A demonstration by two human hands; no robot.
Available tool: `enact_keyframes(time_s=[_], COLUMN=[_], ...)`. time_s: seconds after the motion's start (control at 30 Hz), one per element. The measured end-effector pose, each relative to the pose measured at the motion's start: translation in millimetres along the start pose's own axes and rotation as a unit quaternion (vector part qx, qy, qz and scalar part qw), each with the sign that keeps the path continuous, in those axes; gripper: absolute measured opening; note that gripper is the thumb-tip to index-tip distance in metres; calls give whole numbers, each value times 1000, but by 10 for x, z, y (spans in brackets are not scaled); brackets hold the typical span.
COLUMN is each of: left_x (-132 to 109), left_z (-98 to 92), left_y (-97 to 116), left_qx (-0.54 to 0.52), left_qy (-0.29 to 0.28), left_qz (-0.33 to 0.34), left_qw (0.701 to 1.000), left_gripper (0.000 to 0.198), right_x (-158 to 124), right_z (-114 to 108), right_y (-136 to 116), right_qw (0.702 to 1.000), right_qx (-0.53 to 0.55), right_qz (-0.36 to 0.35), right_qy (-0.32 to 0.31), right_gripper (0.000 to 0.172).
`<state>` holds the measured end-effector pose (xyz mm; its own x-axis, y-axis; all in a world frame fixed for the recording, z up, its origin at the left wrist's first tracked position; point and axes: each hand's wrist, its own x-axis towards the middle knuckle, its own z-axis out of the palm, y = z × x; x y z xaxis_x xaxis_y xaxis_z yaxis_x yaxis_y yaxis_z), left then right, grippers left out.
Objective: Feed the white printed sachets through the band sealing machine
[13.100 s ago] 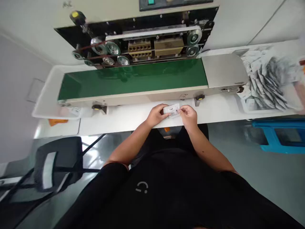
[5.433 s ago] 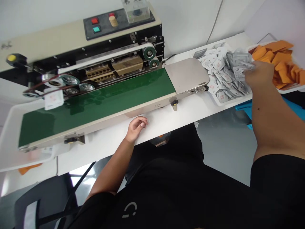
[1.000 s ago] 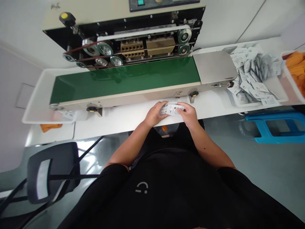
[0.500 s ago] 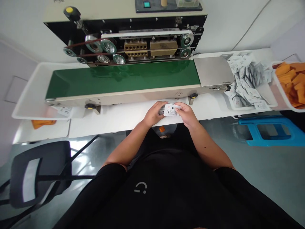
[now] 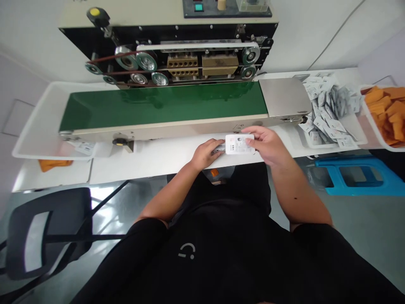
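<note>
Sachet [image 5: 239, 144] in front of the green belt [image 5: 164, 105]: we cannot read its print. The left hand [image 5: 205, 154] there hides most of a stack [image 5: 220, 147]. Right of the belt, the edge crops the orange-piece tray [image 5: 371, 126].

Green belt [image 5: 164, 103] on sealer [image 5: 177, 63] — blue stool [image 5: 357, 179] right, black chair [image 5: 47, 230] left.

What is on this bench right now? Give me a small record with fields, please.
Right hand: pinches one white pouch by its end
Left hand: grips a small stack at the table edge
Behind the hands: green belt of a sealer
Right of belt: steel plate, tray of loose pouches, bin of orange pieces
Left of belt: catch tray
Floor: chair, blue stool
</note>
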<state>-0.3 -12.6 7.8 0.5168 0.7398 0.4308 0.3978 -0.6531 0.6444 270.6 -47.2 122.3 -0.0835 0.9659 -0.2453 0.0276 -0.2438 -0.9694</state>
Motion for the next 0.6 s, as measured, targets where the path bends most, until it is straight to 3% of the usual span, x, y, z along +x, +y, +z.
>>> enact_keyframes(time_s=[0.17,0.3,0.43,0.6], left_x=[24,18,14,21], left_z=[-15,3,16,0], left_y=[46,26,-7,-4], left_qx=[-20,-27,-31,-28], left_qy=[4,13,10,-2], left_qz=[7,-1,-14,-35], left_qw=[1000,1000,999,999], left_gripper=[43,45,48,55], right_x=[329,679,936,1161], right_z=[-428,-639,-635,-538], right_y=[-590,-897,-1041,-1073], right_qw=[992,974,958,957], right_qx=[48,109,136,136], right_qz=[-64,-73,-15,22], right_qy=[102,185,252,255], right_gripper=[37,18,23,19])
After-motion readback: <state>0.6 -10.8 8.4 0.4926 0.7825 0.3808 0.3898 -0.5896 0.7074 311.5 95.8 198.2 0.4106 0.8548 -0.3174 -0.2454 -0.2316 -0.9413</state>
